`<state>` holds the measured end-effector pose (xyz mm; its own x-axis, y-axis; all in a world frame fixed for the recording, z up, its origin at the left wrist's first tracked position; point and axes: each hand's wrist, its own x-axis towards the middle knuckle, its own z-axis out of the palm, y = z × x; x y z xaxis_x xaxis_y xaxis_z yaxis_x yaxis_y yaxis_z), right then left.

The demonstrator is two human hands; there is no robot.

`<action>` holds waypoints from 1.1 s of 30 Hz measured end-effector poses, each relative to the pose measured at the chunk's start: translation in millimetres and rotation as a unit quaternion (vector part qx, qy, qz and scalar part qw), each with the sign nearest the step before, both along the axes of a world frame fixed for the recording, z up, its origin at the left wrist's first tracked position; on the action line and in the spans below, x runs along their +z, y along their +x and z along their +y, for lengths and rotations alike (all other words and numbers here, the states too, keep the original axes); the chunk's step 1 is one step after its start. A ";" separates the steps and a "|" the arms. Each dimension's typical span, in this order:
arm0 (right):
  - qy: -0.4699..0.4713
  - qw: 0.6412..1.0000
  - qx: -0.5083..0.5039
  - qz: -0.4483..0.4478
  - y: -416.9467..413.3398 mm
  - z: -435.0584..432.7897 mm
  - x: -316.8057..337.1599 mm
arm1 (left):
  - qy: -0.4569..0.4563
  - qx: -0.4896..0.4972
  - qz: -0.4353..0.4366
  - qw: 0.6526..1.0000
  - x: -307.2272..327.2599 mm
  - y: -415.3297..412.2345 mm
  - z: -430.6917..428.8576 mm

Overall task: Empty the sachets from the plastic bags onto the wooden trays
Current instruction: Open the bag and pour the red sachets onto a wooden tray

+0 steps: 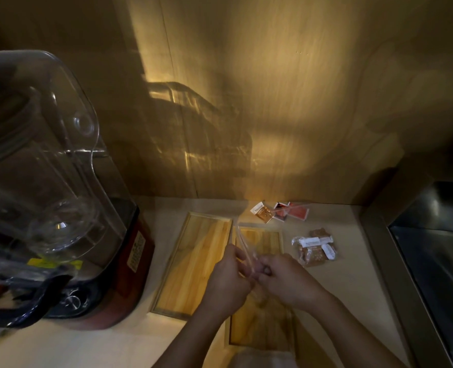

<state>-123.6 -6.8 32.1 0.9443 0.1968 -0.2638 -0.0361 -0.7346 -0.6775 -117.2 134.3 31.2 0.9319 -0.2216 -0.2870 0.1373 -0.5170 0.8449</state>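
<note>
Two bare forearms reach in from the bottom edge and meet above the right wooden tray (259, 325), which serves here as the landmark. The left hand (226, 281) is curled, knuckles up, its fingertips pinched on one side of a clear plastic bag (242, 247); the right hand (286, 278) faces it, fingers folded and pinching the other side of the same bag, so the two hands nearly touch over the tray's middle. The bag is thin, nearly see-through and blurred, rising from the fingers toward the tray's far end; whether anything is inside it cannot be told. The right wooden tray itself is a long shallow rectangle with a raised rim and streaked golden grain, largely shaded by the arms. Just left of it, and angled slightly, lies the left wooden tray (193, 264), of the same make, with bare boards showing. Right of the landmark tray, on the pale tabletop (353, 274), sits a clear bag of brown sachets (315, 248) with white labels. Beyond the tray's far end, close to the wooden wall (273, 102), lies a loose cluster of sachets (279, 211), one orange-brown with a white header and others reddish. Far left of the trays stands a blender (60, 208) under a clear cover, on a dark red base. At the far right is a steel sink (432, 251).
</note>
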 end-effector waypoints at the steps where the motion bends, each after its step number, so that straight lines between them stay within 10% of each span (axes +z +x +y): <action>1: -0.002 1.000 0.000 -0.004 -0.9 1.3 -0.8 | -0.006 0.008 0.006 1.000 -0.1 0.0 2.1; 12: -0.070 0.983 -0.151 -0.083 -8.4 6.0 7.7 | 0.145 0.092 -0.117 0.978 6.0 -8.2 11.7; 22: -0.109 0.993 -0.014 -0.051 -10.1 15.8 4.7 | 0.114 0.005 -0.084 0.990 -5.9 -8.1 7.3; 33: -0.139 0.973 -0.138 -0.124 -8.9 4.8 7.0 | 0.203 0.075 -0.180 0.959 0.6 -3.0 22.8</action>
